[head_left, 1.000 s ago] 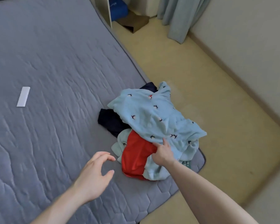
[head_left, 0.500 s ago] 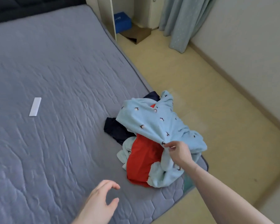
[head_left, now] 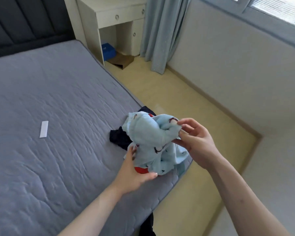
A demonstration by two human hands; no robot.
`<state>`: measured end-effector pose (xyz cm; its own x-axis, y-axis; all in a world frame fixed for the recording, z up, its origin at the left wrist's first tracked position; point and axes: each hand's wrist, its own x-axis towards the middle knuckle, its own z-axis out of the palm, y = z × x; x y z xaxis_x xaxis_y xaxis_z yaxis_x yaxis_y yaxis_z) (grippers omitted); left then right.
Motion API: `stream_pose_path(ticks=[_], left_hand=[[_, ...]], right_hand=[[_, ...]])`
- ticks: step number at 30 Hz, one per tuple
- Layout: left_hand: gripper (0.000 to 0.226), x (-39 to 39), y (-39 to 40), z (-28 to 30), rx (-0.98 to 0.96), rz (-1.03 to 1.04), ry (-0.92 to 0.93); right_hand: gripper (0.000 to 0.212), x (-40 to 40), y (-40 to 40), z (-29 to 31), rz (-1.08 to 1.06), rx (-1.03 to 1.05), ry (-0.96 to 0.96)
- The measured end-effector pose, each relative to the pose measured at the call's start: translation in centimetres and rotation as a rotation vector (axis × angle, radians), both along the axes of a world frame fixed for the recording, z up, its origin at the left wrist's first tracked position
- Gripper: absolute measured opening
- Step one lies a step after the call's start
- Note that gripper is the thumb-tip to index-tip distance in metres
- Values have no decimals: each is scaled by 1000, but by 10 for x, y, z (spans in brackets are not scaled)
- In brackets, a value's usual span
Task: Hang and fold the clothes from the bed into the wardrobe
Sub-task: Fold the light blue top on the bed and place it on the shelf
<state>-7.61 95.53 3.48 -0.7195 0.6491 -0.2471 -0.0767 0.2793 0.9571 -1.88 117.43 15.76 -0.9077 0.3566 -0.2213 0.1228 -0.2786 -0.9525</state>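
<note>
Light-blue garment [head_left: 148,133] now hangs bunched above the bed [head_left: 58,116] corner, lifted off the pile where it lay spread half a second ago. The right hand [head_left: 194,142] pinches its upper edge between thumb and fingertips, higher than before. The left hand [head_left: 133,172], earlier hovering empty over the quilt, has come in under the cloth, fingers and thumb closing on its lower hem. Beneath that hand shows a red garment [head_left: 142,170]; beyond it lies a dark navy garment [head_left: 119,137].
</note>
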Motion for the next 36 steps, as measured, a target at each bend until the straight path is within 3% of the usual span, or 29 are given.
stream_pose_path(ticks=[1, 4, 5, 8, 10, 15, 18, 20, 22, 25, 26, 33, 34, 36], left_hand=[[92, 2, -12, 8, -15, 28, 12], [31, 5, -57, 24, -208, -6, 127], [25, 7, -75, 28, -257, -28, 146], [23, 16, -133, 39, -237, 35, 60], [13, 24, -166, 48, -254, 44, 103], [7, 50, -207, 78, -302, -161, 370], [14, 62, -219, 102, -313, -355, 487], [19, 68, -223, 116, -308, -444, 516], [26, 71, -231, 129, -286, -471, 504], [26, 71, -254, 138, -228, -418, 431], [21, 70, -264, 138, -225, -386, 410], [11, 81, -320, 141, -252, -289, 418], [11, 81, -324, 144, -251, -278, 425], [13, 83, -329, 151, -268, -289, 459]], right_hand=[[30, 11, -20, 11, -4, -32, 27], [25, 45, -69, 25, -28, -117, 80], [26, 56, -83, 24, -51, -119, 76], [31, 83, -117, 7, -173, 45, -34], [35, 97, -138, -10, -222, 230, -177], [37, 124, -178, -49, 48, 629, -550], [94, 124, -199, -44, 270, 765, -417], [112, 114, -211, -34, 458, 852, -301], [101, 103, -227, -21, 642, 907, -249], [32, 94, -246, -13, 860, 955, -224], [25, 93, -250, -15, 896, 979, -191], [39, 84, -267, -10, 782, 1006, 15], [44, 82, -271, -6, 780, 997, 25], [76, 78, -284, 3, 829, 1013, 69]])
